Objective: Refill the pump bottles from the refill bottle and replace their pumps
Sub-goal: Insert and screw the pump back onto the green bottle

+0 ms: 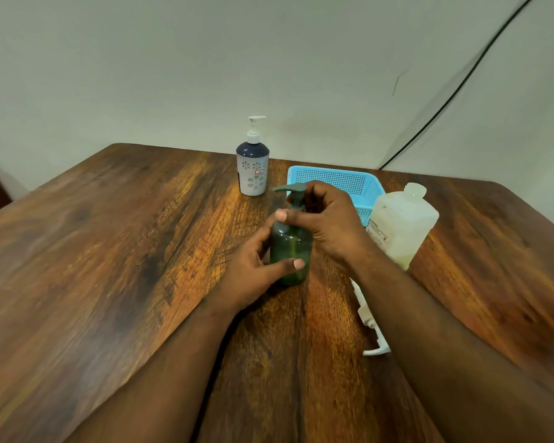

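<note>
A green pump bottle (291, 251) stands upright in the middle of the wooden table (109, 251). My left hand (253, 273) wraps around its body. My right hand (327, 219) grips the collar of its green pump (291, 188), whose spout points left. A white and navy pump bottle (252, 171) with a white pump stands behind it. The translucent refill bottle (400, 225) stands at the right, with a little yellowish liquid at its bottom. A loose white pump (370, 324) lies on the table under my right forearm.
A light blue plastic basket (336, 180) sits behind my right hand, touching the refill bottle. A black cable (461, 81) runs down the wall to the table's far edge. The wall stands close behind the table.
</note>
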